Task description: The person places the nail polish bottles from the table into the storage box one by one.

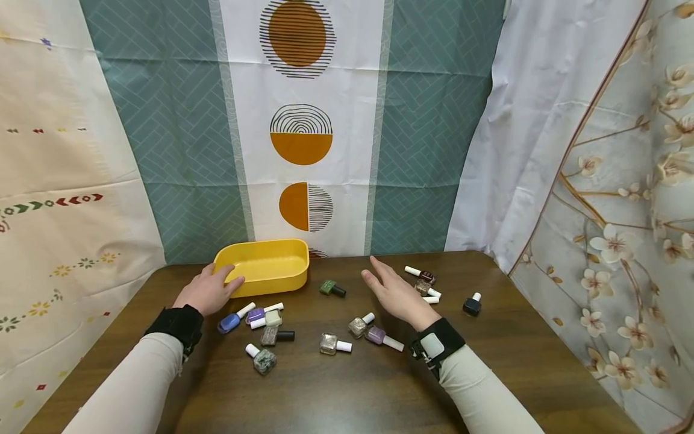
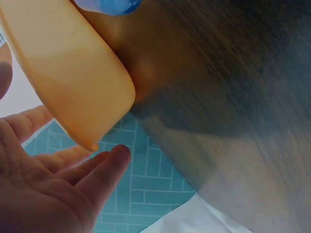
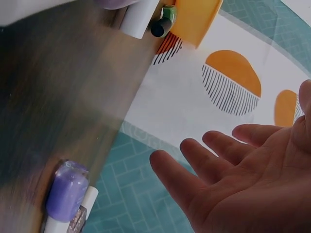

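My left hand [image 1: 205,290] is at the left end of a yellow plastic tub [image 1: 265,288], fingers at its rim. The left wrist view shows those fingers spread and fairly straight beside the tub's corner [image 2: 104,92]. A blue nail polish bottle [image 1: 230,323] lies close to that hand. My right hand [image 1: 401,295] hovers over the table with extended fingers, holding nothing. Near it lie a green nail polish bottle [image 1: 328,287], a gold glitter bottle [image 1: 358,327] and a mauve bottle [image 1: 376,335]. A purple bottle [image 3: 68,191] shows in the right wrist view.
Several more polish bottles lie on the brown table [image 1: 379,392], including a grey-flecked one [image 1: 264,361] and a silvery glitter one [image 1: 328,343]. At right are a dark red bottle [image 1: 427,276] and a black one [image 1: 472,305]. A patterned curtain [image 1: 347,150] hangs behind.
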Motion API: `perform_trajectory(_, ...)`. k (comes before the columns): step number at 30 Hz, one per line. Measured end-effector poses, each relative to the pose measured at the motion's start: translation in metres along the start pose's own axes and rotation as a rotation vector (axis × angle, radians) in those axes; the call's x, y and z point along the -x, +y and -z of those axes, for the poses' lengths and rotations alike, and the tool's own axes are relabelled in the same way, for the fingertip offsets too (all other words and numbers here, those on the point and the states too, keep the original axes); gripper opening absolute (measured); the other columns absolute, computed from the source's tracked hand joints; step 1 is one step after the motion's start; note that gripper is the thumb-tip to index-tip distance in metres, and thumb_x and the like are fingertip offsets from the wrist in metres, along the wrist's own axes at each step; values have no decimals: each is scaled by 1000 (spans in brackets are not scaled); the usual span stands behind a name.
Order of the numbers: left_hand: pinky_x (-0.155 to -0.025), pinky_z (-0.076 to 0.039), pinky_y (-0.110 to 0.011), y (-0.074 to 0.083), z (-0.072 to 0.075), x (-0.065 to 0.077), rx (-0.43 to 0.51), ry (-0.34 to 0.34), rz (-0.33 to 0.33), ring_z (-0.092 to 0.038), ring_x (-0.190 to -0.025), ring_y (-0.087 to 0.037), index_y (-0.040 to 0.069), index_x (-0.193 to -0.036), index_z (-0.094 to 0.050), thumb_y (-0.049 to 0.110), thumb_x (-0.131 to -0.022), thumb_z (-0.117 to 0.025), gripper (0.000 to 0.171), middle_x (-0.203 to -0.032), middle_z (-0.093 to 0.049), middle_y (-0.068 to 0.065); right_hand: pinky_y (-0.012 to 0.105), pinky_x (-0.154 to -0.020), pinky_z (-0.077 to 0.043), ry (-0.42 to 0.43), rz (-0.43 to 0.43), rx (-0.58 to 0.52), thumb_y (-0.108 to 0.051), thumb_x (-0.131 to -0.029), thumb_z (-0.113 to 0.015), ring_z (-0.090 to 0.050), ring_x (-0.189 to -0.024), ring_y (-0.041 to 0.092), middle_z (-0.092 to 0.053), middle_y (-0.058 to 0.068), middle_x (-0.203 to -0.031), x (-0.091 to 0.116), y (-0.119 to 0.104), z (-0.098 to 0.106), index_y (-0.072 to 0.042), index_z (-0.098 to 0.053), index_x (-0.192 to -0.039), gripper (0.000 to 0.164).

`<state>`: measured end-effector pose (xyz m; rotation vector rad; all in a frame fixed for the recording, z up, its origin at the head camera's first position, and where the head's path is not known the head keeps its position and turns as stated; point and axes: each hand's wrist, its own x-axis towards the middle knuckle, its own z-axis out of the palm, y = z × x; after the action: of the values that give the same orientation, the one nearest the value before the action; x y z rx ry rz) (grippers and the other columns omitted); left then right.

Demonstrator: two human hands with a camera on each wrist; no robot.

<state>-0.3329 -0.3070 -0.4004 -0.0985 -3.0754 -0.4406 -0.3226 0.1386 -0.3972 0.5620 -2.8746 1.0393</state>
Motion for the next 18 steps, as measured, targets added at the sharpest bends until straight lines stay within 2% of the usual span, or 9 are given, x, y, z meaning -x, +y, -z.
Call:
perform_trajectory(6,-112,-36,-83,0,-4,-4,-13,-17,-5,-38,-143,-71,-3,-165,-40,58,-115,-49,80,-163,-25,-50,66,-127,-30,-14,-4,-7,-62,-117,-33,-29,-163,41,-28,19,-179,-3,-3,-1,-13,-24,-176,77)
perform_trajectory(9,-112,-36,-83,5,-3,-3,-13,-13,-10,-38,-142,-72,-4,-163,-42,52,-114,-54,75,-161,-26,-50,65,-128,-29,-15,-5,-1,-61,-118,-34,-29,-163,41,-28,20,-179,-5,-3,0,-12,-26,-176,77)
perform_trajectory(15,-107,-45,-78,6,-9,-6,-53,43,-102,-51,-132,-66,-8,-140,-64,39,-112,-64,55,-151,-41,-50,62,-129,-28,-22,-10,9,-59,-118,-35,-28,-164,40,-28,20,-178,-6,-3,3,-10,-28,-175,76)
perform_trajectory(18,-104,-50,-73,10,-13,-7,-60,63,-139,-57,-123,-59,-8,-133,-67,37,-111,-65,50,-148,-45,-48,62,-130,-27,-18,-9,4,-58,-119,-35,-27,-164,40,-28,21,-178,-6,-1,3,-8,-27,-175,75)
